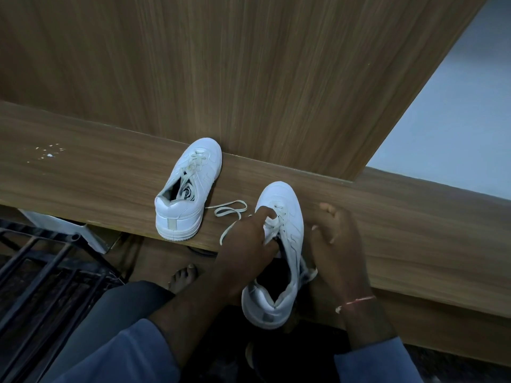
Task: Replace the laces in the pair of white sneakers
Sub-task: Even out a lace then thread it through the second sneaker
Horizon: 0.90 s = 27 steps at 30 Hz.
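Two white sneakers stand on a wooden ledge (83, 178). The far sneaker (188, 189) points away from me, its cream lace loosened and partly tucked inside. The near sneaker (282, 244) hangs with its heel over the ledge's front edge. My left hand (249, 239) grips its tongue and lace near the lower eyelets. A loose end of the lace (229, 210) loops on the ledge between the two shoes. My right hand (337, 244) rests against the near sneaker's right side, fingers loosely bent, and whether it holds the lace end there is hidden.
A tall wooden panel (249, 64) rises behind the ledge, with a pale wall (456, 106) to its right. A black metal frame (41, 266) stands at lower left. My bare foot (184, 277) and grey trouser leg are below the ledge.
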Tool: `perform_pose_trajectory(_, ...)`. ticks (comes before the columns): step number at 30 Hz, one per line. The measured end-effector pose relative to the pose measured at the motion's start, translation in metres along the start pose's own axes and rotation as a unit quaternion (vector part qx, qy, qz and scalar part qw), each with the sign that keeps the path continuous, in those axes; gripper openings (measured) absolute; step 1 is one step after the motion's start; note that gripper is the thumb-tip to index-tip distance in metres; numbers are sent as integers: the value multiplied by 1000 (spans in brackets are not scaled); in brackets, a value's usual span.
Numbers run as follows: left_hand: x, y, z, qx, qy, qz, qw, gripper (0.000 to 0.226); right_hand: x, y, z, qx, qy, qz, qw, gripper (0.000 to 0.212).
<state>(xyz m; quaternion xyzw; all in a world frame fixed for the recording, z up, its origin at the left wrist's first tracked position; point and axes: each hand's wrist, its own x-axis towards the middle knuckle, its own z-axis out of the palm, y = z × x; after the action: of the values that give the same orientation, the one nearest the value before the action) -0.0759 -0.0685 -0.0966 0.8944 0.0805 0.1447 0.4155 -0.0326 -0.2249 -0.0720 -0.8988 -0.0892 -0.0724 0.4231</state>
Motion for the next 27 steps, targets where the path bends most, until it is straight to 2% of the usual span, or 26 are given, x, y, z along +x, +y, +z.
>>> perform_pose_trajectory(2,0,1,1,10,18,2,1000,30,-6,-8,-5,53,-73,-20,996,22)
perform_pose_trajectory(4,-1,2,1,9,29,0,1000,26,-14,-8,-3,20,-163,-27,986,17)
perform_pose_trajectory(6,-1,1,1,18,36,4,999,25,-20,-3,0,5,-202,-6,979,15)
perform_pose_trajectory(8,0,-1,1,45,31,13,998,23,-19,-2,0,23,-194,20,980,7)
perform_pose_trajectory(12,1,-2,3,84,28,31,996,19,-18,-4,5,27,-153,6,988,12)
perform_pose_trajectory(15,-2,3,2,76,49,38,995,26,-21,-9,10,80,-116,28,990,14)
perform_pose_trajectory(18,-1,5,1,67,25,51,996,33,-23,-12,14,84,-90,47,991,18)
perform_pose_trajectory(21,0,3,1,73,7,56,996,28,-22,-12,13,101,-87,72,988,20)
perform_pose_trajectory(25,3,0,1,59,5,37,998,21,-25,-13,10,235,-102,123,959,20)
perform_pose_trajectory(27,4,-3,0,57,3,29,998,23,-25,-14,10,214,-110,109,964,20)
